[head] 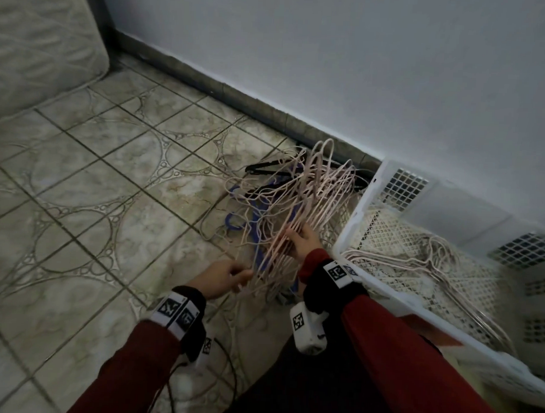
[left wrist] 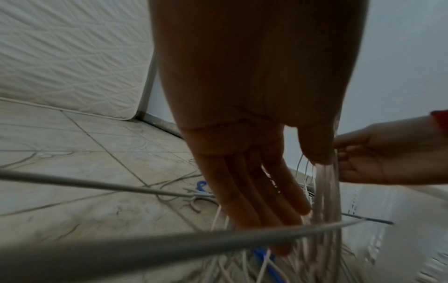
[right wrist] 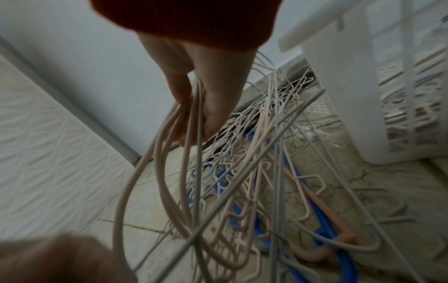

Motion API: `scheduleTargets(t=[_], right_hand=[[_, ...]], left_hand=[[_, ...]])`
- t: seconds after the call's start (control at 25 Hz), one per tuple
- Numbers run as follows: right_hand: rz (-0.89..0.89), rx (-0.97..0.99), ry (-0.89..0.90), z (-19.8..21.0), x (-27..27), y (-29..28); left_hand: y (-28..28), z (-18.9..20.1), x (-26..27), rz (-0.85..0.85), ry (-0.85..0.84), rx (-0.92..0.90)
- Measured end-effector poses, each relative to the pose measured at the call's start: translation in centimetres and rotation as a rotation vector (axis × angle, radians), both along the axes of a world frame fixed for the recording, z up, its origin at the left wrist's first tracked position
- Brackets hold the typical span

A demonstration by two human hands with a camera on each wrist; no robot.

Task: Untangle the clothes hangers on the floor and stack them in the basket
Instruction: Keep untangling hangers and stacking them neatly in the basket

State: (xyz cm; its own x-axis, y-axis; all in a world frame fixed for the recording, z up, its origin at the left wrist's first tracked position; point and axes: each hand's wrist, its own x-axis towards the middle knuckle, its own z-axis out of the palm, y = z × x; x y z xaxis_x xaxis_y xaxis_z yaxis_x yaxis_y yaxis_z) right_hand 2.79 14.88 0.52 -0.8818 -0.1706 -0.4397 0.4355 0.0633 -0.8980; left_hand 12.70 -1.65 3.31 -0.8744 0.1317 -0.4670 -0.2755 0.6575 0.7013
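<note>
A tangle of pale pink hangers (head: 308, 192), mixed with blue hangers (head: 236, 223) and a black hanger (head: 266, 169), lies on the tiled floor by the wall. My right hand (head: 295, 238) grips a bundle of several pink hangers (right wrist: 169, 162) and holds it above the heap. My left hand (head: 241, 276) is at the bundle's lower end; the left wrist view shows its fingers (left wrist: 266, 201) straight beside the pink wires, gripping nothing. The white lattice basket (head: 359, 209) stands just to the right, with several pink hangers (head: 433, 255) lying inside.
A quilted mattress (head: 39, 43) leans at the far left corner. A pale wall with a dark baseboard (head: 238, 100) runs behind the heap. Open tiled floor (head: 95, 200) stretches to the left. A thin cable (head: 228, 374) hangs below my left wrist.
</note>
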Motion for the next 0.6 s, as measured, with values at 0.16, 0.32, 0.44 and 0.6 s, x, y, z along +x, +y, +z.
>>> scheduleTargets(t=[0.16,0.32,0.44,0.6], right_hand=[[-0.041,-0.123,0.030,1.1,-0.3,-0.2],[-0.032,-0.177,0.018,2.5,0.0,-1.2],[-0.018,-0.203,-0.007,2.8,0.5,-1.9],[-0.001,-0.202,-0.006,3.2,0.8,-1.9]], left_hand=[[-0.5,-1.9,2.6,-0.039,-0.083,0.055],[-0.6,-3.5,3.8,-0.047,-0.058,-0.040],[-0.7,-2.9,3.9,0.134,0.020,-0.034],[-1.5,-0.8,2.3,0.312,0.194,0.087]])
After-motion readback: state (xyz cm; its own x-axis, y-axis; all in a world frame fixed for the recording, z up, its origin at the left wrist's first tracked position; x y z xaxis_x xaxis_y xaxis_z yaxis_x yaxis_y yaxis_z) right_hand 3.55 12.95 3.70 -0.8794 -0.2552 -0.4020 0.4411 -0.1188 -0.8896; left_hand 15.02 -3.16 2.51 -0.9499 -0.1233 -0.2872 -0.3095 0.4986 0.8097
